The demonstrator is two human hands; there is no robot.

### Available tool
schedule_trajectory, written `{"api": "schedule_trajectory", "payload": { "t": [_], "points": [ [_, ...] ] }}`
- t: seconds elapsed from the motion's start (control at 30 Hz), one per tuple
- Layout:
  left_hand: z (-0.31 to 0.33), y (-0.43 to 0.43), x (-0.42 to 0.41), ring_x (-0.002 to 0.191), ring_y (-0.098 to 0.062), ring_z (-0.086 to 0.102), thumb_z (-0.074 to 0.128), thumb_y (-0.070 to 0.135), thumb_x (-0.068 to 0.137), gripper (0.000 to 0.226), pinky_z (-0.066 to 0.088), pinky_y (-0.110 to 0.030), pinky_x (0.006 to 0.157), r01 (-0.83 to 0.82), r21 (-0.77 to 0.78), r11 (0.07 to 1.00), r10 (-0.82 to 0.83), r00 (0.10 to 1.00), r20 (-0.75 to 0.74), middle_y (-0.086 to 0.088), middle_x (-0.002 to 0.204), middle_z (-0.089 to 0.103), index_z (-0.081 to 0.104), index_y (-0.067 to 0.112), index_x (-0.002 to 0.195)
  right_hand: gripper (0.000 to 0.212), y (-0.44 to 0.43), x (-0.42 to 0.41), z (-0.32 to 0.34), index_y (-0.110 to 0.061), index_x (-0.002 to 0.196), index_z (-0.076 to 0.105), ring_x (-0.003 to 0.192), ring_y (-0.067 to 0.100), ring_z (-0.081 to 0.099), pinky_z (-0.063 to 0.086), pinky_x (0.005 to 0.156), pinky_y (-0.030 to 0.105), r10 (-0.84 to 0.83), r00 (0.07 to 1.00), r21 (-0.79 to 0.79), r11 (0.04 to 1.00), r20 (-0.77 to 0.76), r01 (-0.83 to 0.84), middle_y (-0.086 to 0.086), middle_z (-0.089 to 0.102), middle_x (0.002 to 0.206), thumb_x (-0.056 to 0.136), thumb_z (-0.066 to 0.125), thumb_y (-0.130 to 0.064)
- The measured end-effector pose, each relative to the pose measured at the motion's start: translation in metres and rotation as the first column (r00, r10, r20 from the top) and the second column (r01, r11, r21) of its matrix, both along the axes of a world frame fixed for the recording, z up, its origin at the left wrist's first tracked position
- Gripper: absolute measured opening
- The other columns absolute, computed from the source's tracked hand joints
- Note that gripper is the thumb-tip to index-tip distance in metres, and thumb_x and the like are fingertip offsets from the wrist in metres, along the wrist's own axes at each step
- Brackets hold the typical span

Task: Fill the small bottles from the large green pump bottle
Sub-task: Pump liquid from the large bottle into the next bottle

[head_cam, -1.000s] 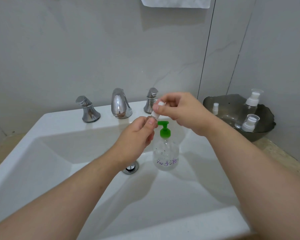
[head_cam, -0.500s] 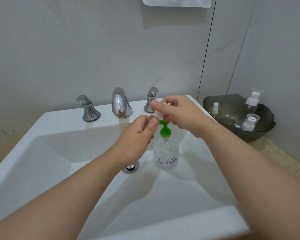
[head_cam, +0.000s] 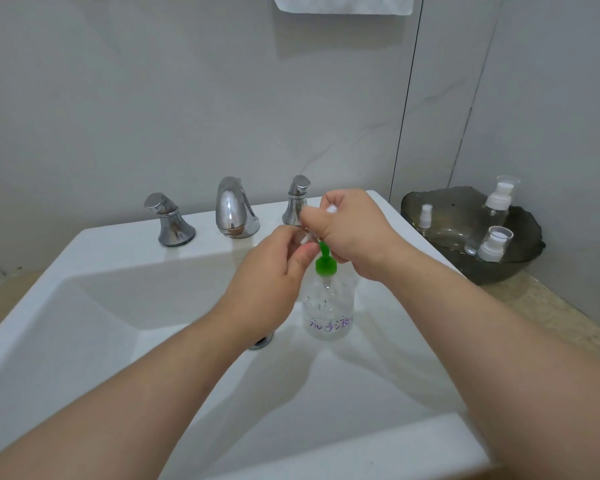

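A large clear bottle with a green pump [head_cam: 328, 306] stands upright in the white sink [head_cam: 118, 323], right of the drain. My left hand [head_cam: 271, 271] pinches a small clear bottle [head_cam: 305, 238] just left of the green pump nozzle; most of that bottle is hidden by my fingers. My right hand [head_cam: 347, 230] hovers over the pump head and grips a small white cap [head_cam: 331, 209], which peeks out at the top of the fist. The two hands almost touch above the pump.
A dark glass bowl [head_cam: 499, 271] on the counter at right holds three small white-topped spray bottles [head_cam: 492, 244]. A chrome faucet [head_cam: 234, 209] and two handles [head_cam: 168, 220] line the sink's back rim. A white towel [head_cam: 343, 3] hangs above.
My right hand has come down and slightly left, closer over the green pump head. The left hand has stayed nearly still, and the white piece is now mostly hidden in my right fist.
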State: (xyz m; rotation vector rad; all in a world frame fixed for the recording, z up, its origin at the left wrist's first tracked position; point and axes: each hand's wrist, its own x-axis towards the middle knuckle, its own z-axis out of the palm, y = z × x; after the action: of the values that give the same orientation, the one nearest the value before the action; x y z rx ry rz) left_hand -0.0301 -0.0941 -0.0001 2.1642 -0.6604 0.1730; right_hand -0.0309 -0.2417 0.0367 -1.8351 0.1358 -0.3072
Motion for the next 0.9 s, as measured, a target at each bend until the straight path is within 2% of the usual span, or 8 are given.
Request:
{"api": "schedule_trajectory", "payload": {
  "t": [0.07, 0.1, 0.17, 0.23, 0.33, 0.47, 0.7, 0.9],
  "points": [
    [0.001, 0.0, 0.001, 0.065, -0.009, 0.051, 0.052, 0.041, 0.104, 0.016, 0.04, -0.021, 0.062, 0.021, -0.106, 0.994, -0.026, 0.998, -0.052, 0.002, 0.079, 0.06, 0.057, 0.03, 0.094, 0.037, 0.0, -0.001, 0.001, -0.019, 0.057, 0.041, 0.036, 0.01, 0.029, 0.024, 0.043, 0.021, -0.019, 0.999, -0.012, 1.0, 0.038, 0.02, -0.013, 0.045, 0.039, 0.084, 0.064, -0.013],
    [0.002, 0.0, 0.0, 0.058, -0.012, 0.05, 0.054, 0.045, 0.102, 0.023, 0.04, -0.025, 0.059, 0.039, -0.248, 0.968, -0.086, 0.98, -0.182, 0.0, 0.075, 0.059, 0.062, 0.024, 0.095, 0.038, -0.001, -0.002, 0.001, -0.019, 0.055, 0.042, 0.036, 0.009, 0.03, 0.025, 0.042, 0.021, -0.019, 0.998, -0.011, 1.0, 0.059, 0.019, -0.013, 0.045, 0.04, 0.084, 0.065, -0.012],
    [0.009, 0.002, -0.001, 0.045, -0.017, 0.045, 0.051, 0.059, 0.092, 0.056, 0.036, -0.029, 0.053, 0.016, -0.548, 0.836, -0.345, 0.792, -0.503, -0.006, 0.068, 0.058, 0.065, 0.005, 0.102, 0.039, -0.003, -0.003, 0.001, -0.02, 0.054, 0.046, 0.038, 0.009, 0.032, 0.028, 0.042, 0.022, 0.0, 0.994, 0.002, 1.0, 0.109, 0.0, -0.012, 0.043, 0.044, 0.086, 0.066, -0.012],
    [0.017, 0.005, -0.003, 0.037, -0.016, 0.04, 0.045, 0.065, 0.086, 0.068, 0.035, -0.024, 0.046, -0.04, -0.649, 0.76, -0.521, 0.559, -0.645, -0.01, 0.064, 0.057, 0.067, 0.002, 0.1, 0.039, -0.007, -0.002, 0.002, -0.021, 0.055, 0.048, 0.044, 0.012, 0.034, 0.03, 0.046, 0.025, 0.008, 0.985, -0.008, 1.0, 0.172, -0.006, -0.008, 0.043, 0.049, 0.087, 0.068, -0.014],
    [0.019, 0.005, -0.006, 0.035, -0.01, 0.032, 0.049, 0.055, 0.092, 0.051, 0.03, -0.02, 0.04, -0.031, -0.675, 0.737, -0.584, 0.475, -0.659, -0.003, 0.059, 0.047, 0.065, 0.006, 0.093, 0.039, -0.005, -0.003, 0.0, -0.024, 0.055, 0.048, 0.049, 0.015, 0.035, 0.031, 0.049, 0.026, 0.017, 0.976, -0.076, 0.997, 0.216, -0.001, -0.007, 0.043, 0.049, 0.089, 0.067, -0.015],
    [0.013, 0.001, -0.004, 0.041, -0.007, 0.024, 0.049, 0.052, 0.097, 0.048, 0.025, -0.02, 0.042, 0.0, -0.662, 0.749, -0.542, 0.575, -0.613, 0.001, 0.062, 0.037, 0.058, 0.005, 0.096, 0.038, -0.004, -0.002, 0.001, -0.023, 0.057, 0.044, 0.046, 0.015, 0.027, 0.025, 0.046, 0.024, 0.011, 0.987, -0.088, 0.996, 0.161, 0.004, -0.009, 0.035, 0.045, 0.088, 0.064, -0.014],
    [0.015, -0.004, -0.008, 0.051, -0.011, 0.023, 0.048, 0.042, 0.101, 0.04, 0.022, -0.025, 0.054, 0.048, -0.616, 0.786, -0.413, 0.782, -0.466, 0.003, 0.06, 0.041, 0.055, 0.003, 0.098, 0.031, -0.002, -0.001, 0.007, -0.02, 0.063, 0.042, 0.041, 0.012, 0.023, 0.021, 0.04, 0.019, -0.023, 0.989, -0.082, 0.996, 0.146, 0.035, -0.011, 0.032, 0.043, 0.088, 0.06, -0.013],
    [0.009, -0.001, -0.002, 0.054, -0.009, 0.038, 0.051, 0.035, 0.103, 0.029, 0.036, -0.021, 0.052, 0.09, -0.462, 0.882, -0.244, 0.926, -0.287, 0.008, 0.064, 0.049, 0.059, 0.01, 0.093, 0.032, 0.0, 0.0, 0.002, -0.022, 0.061, 0.046, 0.044, 0.01, 0.036, 0.03, 0.046, 0.023, -0.054, 0.985, -0.065, 0.996, 0.163, 0.066, -0.015, 0.042, 0.045, 0.087, 0.064, -0.016]
  ]
}}
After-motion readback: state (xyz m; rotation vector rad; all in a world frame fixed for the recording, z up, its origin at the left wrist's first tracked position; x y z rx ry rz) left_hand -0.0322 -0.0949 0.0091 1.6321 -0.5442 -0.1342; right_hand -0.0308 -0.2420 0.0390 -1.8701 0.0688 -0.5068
